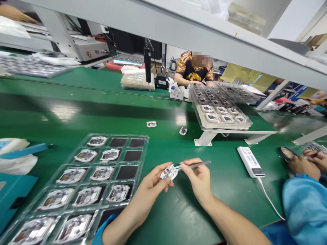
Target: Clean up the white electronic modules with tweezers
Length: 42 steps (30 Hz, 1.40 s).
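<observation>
My left hand [155, 178] grips a small white device housing [168, 173] with electronic parts inside, above the green bench. In my right hand [198, 177] is a pair of grey tweezers [196, 164], pinched between thumb and fingers, with the tips at the housing's right edge. Whether the tips hold anything is too small to tell. A clear plastic tray [143, 163] lies to the left, with similar housings [102, 173] in many of its dark-lined pockets; several pockets hold none. Two more housings, one upper left [151, 124] and one nearer [183, 131], lie loose beyond my hands.
A stack of filled trays [222, 124] rests on a white-legged stand at back right. A white power strip [250, 161] with a cable lies right, near a co-worker's hands [305, 165]. Another person [192, 69] sits opposite. A black electric screwdriver [147, 64] hangs at the back.
</observation>
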Available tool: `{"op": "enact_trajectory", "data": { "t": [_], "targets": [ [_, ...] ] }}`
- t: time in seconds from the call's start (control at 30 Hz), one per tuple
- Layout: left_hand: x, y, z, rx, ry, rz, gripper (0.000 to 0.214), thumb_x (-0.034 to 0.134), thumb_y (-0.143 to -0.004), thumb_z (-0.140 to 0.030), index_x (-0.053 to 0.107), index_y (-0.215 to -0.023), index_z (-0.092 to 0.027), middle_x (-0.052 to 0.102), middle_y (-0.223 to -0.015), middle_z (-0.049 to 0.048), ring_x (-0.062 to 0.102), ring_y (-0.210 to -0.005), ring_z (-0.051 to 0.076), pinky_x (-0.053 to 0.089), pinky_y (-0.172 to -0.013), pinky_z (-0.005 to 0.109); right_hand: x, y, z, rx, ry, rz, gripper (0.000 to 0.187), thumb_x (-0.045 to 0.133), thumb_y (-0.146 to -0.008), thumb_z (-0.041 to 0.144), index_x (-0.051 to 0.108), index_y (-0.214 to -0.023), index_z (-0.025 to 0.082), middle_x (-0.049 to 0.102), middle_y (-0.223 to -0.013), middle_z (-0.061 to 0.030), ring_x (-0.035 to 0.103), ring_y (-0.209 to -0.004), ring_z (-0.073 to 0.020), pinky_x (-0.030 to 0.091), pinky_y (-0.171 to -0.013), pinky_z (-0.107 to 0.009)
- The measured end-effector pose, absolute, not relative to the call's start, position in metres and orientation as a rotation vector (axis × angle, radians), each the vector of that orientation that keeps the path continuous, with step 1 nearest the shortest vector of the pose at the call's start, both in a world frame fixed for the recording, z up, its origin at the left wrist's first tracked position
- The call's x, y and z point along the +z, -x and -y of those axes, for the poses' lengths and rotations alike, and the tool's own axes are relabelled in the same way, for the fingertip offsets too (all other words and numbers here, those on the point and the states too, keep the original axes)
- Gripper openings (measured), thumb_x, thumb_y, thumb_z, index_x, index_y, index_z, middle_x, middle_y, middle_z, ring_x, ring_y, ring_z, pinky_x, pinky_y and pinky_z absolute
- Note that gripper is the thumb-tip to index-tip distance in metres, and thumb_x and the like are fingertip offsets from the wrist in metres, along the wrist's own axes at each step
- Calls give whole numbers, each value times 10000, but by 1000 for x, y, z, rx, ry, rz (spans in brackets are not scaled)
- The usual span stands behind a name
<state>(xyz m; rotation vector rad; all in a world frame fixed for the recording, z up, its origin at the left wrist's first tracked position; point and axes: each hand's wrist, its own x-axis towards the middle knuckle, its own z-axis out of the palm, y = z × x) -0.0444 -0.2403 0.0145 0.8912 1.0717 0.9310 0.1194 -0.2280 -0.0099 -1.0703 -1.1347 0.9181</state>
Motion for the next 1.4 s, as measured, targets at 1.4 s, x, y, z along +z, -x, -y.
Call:
{"op": "enact_trajectory", "data": {
  "t": [1.4],
  "targets": [
    [15, 47, 240, 895, -679, -1077, 386, 773, -714, -430, 716, -979, -155, 678, -778, 8, 510, -601, 99, 368, -541, 218, -2, -125, 226, 1111, 958, 1159, 138, 768, -806, 314, 670, -802, 217, 736, -779, -10, 698, -724, -161, 553, -690, -286]
  ]
}}
